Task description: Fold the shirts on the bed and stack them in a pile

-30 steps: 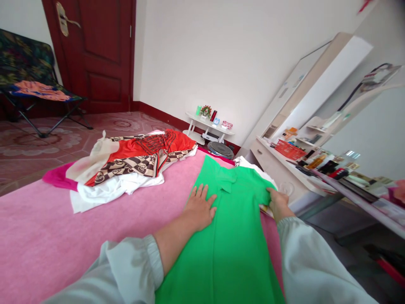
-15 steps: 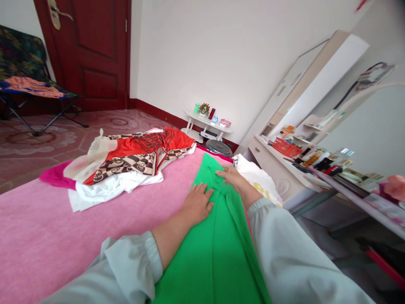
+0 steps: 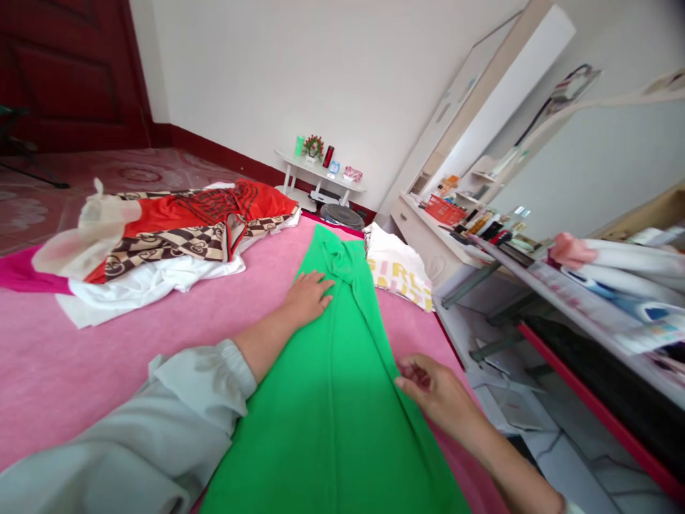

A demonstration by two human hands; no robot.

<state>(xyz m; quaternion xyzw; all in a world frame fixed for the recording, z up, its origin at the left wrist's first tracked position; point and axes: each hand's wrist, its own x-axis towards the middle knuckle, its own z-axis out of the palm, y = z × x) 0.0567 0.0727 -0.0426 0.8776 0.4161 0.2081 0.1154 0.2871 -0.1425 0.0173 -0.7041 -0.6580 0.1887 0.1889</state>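
Observation:
A green garment (image 3: 332, 385) lies lengthwise on the pink bed cover (image 3: 96, 371), its right side folded in over the middle. My left hand (image 3: 306, 297) rests flat and open on its upper left part, fingers spread. At the folded right edge, lower down, my right hand (image 3: 433, 385) has its fingers curled and pinched on the green cloth.
A pile of red, checked and white clothes (image 3: 160, 235) lies at the left of the bed. A white printed shirt (image 3: 399, 268) lies beyond the green garment. A dresser (image 3: 428, 243) crowded with bottles stands at the right, a small white table (image 3: 320, 175) by the wall.
My right hand folded the garment's right side inwards, then slid down its right edge toward me. The left hand stayed put. The view swung right and down.

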